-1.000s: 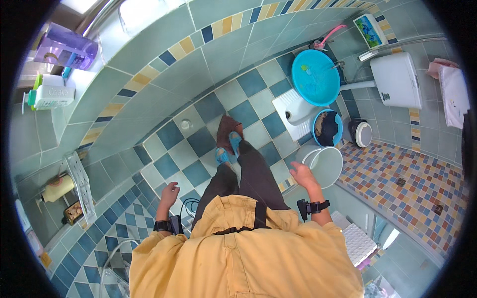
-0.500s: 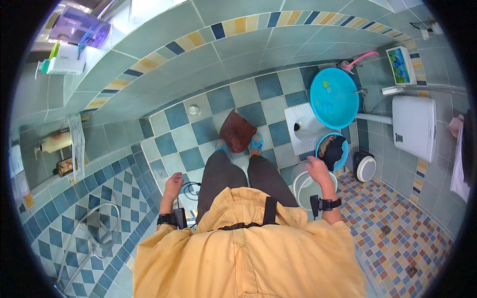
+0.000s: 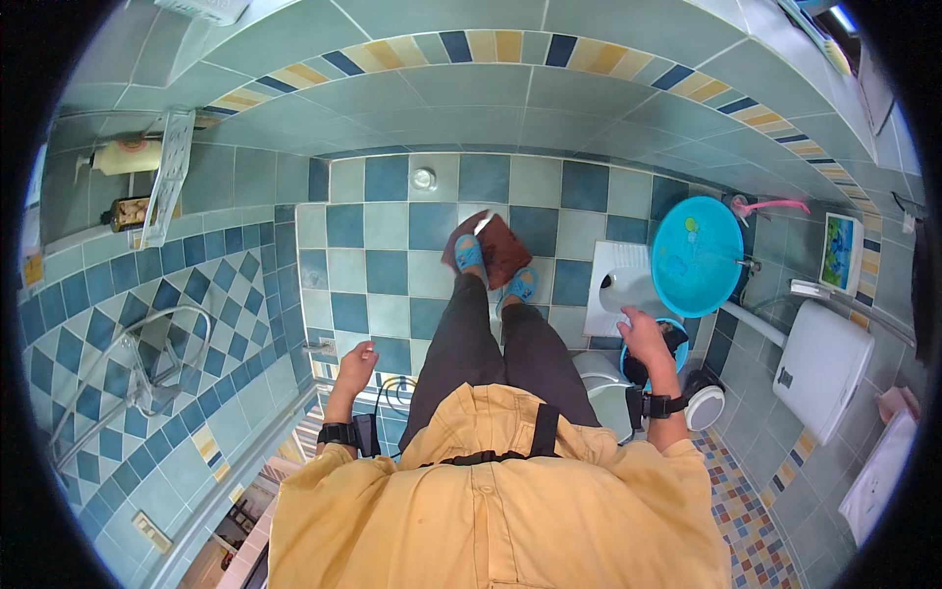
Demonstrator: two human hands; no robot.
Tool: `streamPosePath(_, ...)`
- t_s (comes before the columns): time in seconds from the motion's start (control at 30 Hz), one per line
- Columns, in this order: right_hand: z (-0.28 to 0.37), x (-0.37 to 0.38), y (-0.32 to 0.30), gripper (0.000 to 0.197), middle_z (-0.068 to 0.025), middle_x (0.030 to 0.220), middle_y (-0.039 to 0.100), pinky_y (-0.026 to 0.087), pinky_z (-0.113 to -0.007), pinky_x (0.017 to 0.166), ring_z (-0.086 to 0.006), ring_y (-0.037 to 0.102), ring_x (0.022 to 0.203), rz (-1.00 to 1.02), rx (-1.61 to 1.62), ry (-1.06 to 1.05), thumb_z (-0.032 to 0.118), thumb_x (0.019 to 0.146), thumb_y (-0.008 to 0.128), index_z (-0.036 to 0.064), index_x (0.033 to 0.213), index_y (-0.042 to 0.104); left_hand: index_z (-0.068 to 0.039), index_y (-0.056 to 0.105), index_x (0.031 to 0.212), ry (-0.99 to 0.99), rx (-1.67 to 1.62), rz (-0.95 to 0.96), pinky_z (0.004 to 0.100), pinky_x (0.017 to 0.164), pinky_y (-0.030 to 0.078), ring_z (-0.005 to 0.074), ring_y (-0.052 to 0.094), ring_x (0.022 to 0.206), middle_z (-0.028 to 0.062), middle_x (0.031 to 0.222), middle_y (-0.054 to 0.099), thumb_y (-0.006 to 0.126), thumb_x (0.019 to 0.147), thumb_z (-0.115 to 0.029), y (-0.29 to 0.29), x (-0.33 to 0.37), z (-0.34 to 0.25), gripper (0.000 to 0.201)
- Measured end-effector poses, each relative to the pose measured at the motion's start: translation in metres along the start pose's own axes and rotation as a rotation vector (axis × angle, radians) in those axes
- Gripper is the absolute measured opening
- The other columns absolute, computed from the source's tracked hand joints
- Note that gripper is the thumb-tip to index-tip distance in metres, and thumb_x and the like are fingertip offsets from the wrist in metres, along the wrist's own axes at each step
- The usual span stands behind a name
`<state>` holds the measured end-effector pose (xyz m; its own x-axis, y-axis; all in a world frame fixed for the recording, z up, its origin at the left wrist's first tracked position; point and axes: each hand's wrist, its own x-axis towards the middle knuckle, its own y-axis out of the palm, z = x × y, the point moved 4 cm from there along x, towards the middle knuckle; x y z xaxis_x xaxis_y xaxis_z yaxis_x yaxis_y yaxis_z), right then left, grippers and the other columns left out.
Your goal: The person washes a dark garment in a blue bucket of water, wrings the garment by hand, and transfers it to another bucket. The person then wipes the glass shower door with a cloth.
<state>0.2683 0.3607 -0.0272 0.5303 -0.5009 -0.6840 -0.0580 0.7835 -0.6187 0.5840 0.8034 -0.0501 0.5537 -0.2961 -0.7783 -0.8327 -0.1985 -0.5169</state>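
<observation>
A dark reddish-brown cloth (image 3: 507, 249) lies on the checkered floor under my feet. My left blue slipper (image 3: 469, 255) rests on top of it, and the right slipper (image 3: 521, 286) is at its lower right edge. A small white patch shows at the cloth's upper edge. Beside my left thigh, my left hand (image 3: 355, 368) hangs in the air with loosely bent fingers and nothing in it. My right hand (image 3: 643, 337) is empty too, its fingers slightly apart. It hovers in front of a small blue basin (image 3: 681, 353) with dark cloth in it, partly hiding it.
To the right are a squat toilet (image 3: 601, 302), a large blue basin (image 3: 695, 257) under a tap, and a white bucket (image 3: 610, 398) by my leg. A lidded bin (image 3: 705, 406) stands near the wall. A dark cable (image 3: 394, 390) loops beside my left leg.
My view has turned, so the room appears shifted. My left foot has moved forward onto the brown cloth, which now lies turned differently. Both hands remain empty at my sides.
</observation>
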Motion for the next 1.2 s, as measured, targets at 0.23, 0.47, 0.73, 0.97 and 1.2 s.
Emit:
streamPosePath(0.23,-0.002,-0.01,-0.009,0.034,-0.0233,0.097,0.057,0.045,-0.039,0.075,-0.0357,0.057,0.087,-0.069,-0.002,-0.08,0.013,0.077,0.057,-0.0002,0.107,0.053,-0.005,0.055,0.104,0.034,0.131,-0.021,0.0352,0.072,0.047,0.0299,0.06,0.081,0.0176,0.087,0.061,0.059,0.075,-0.022,-0.004,-0.008,0.007,0.035)
streamPosePath(0.47,-0.036,-0.033,-0.028,0.035,-0.0223,0.094,0.059,0.046,-0.038,0.075,-0.0339,0.059,0.085,-0.161,0.023,-0.038,0.014,0.074,0.058,-0.0008,0.106,0.054,-0.005,0.055,0.106,0.205,0.016,-0.119,0.0348,0.073,0.047,0.0293,0.06,0.081,0.017,0.09,0.062,0.057,0.076,-0.022,-0.014,0.036,-0.034,0.035)
streamPosePath(0.73,-0.015,0.017,-0.067,0.036,-0.0221,0.097,0.058,0.045,-0.038,0.076,-0.035,0.057,0.086,-0.232,-0.055,-0.093,0.015,0.075,0.057,-0.0005,0.107,0.054,-0.005,0.056,0.105,0.168,0.045,-0.08,0.0357,0.076,0.047,0.0313,0.059,0.086,0.0179,0.092,0.061,0.058,0.075,-0.026,-0.011,0.051,-0.026,0.037)
streamPosePath(0.97,0.039,0.062,-0.07,0.032,-0.021,0.1,0.057,0.044,-0.039,0.08,-0.0358,0.054,0.093,-0.164,-0.17,-0.247,0.017,0.075,0.058,0.0009,0.102,0.056,-0.004,0.057,0.104,0.119,0.033,-0.201,0.0362,0.076,0.047,0.0303,0.059,0.086,0.0176,0.091,0.062,0.058,0.073,-0.023,-0.016,0.063,-0.023,0.036)
streamPosePath(1.2,0.086,0.038,-0.068,0.03,-0.022,0.096,0.056,0.044,-0.043,0.077,-0.0382,0.054,0.089,-0.291,-0.087,-0.391,0.016,0.076,0.054,0.0007,0.101,0.053,-0.006,0.059,0.101,0.038,0.106,-0.058,0.0359,0.078,0.046,0.0315,0.058,0.088,0.0168,0.09,0.062,0.06,0.072,-0.026,-0.001,0.067,0.002,0.035)
